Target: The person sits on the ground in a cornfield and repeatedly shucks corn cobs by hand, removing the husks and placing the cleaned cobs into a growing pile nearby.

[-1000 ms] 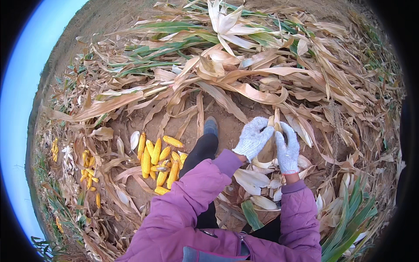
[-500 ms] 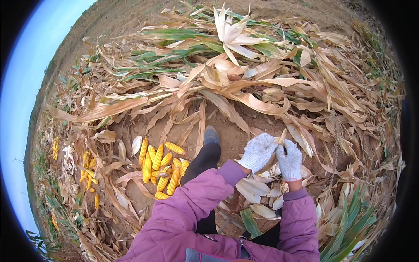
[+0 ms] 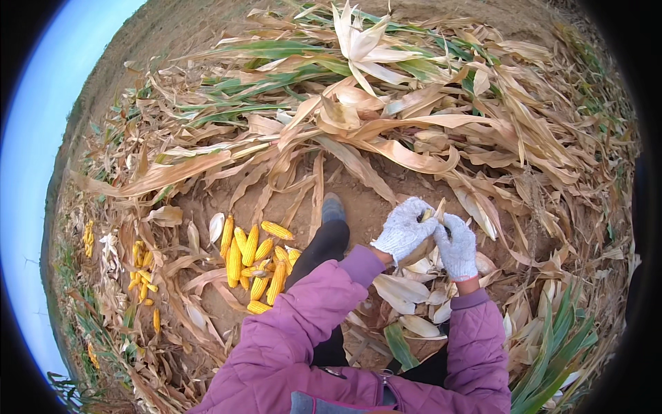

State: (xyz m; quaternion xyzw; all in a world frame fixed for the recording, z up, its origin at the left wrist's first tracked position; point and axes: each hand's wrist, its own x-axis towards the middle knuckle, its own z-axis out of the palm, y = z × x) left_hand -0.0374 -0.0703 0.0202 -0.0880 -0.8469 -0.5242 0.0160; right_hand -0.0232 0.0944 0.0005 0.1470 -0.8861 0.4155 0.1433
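Note:
My left hand (image 3: 405, 231), in a white knitted glove, is closed with its thumb and fingers round the top of an ear of corn in its dry husk (image 3: 440, 206). Close beside it, my gloved right hand (image 3: 457, 250) pinches the same ear from the right. Only a pale, pointed husk tip shows above the fingers; most of the ear is hidden behind the gloves. Below the hands lie loose pale husks (image 3: 400, 292). To the left, near my foot, bare yellow corn ears (image 3: 234, 261) rest in a pile on the soil.
Dry stalks and leaves (image 3: 345, 124), some green, form a wide heap ahead, with an opened white husk (image 3: 362, 43) on top. My shoe (image 3: 332, 208) stands between pile and hands. Smaller groups of ears (image 3: 142, 276) lie far left. Green leaves (image 3: 555, 352) lie at lower right.
Both hands have shifted slightly; the left has risen and turned, its thumb and fingers now pinching near the husk tip. The right has moved a little left. The corn pile is unchanged.

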